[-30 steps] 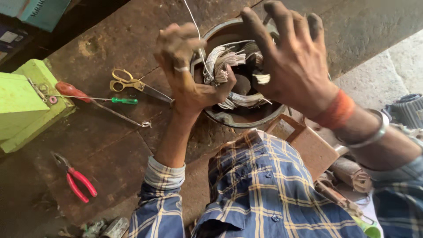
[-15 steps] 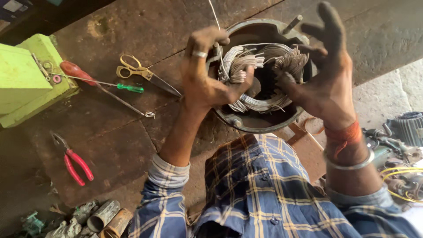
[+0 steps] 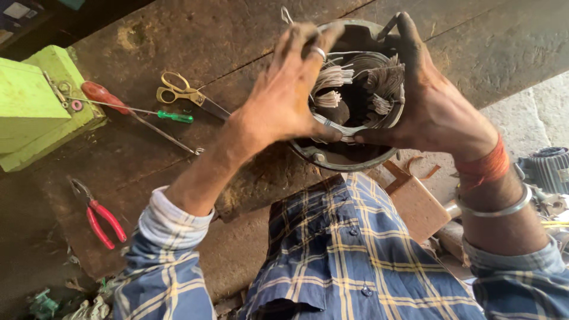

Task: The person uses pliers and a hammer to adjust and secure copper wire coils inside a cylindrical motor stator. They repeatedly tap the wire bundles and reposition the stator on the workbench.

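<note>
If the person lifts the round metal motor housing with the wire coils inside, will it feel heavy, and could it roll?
The motor housing is thick metal packed with wire coils, so it is probably heavy for its size. Being round, it might roll if laid on its side. Both hands, left and right, grip it, which suggests it needs steadying.

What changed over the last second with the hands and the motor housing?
The right hand came down from an open, spread pose onto the rim of the round motor housing, thumb meeting the windings. The left hand shifted from pinching wire to reaching its fingers over the coils. Scissors, screwdriver, pliers and green box lie as before.
</note>
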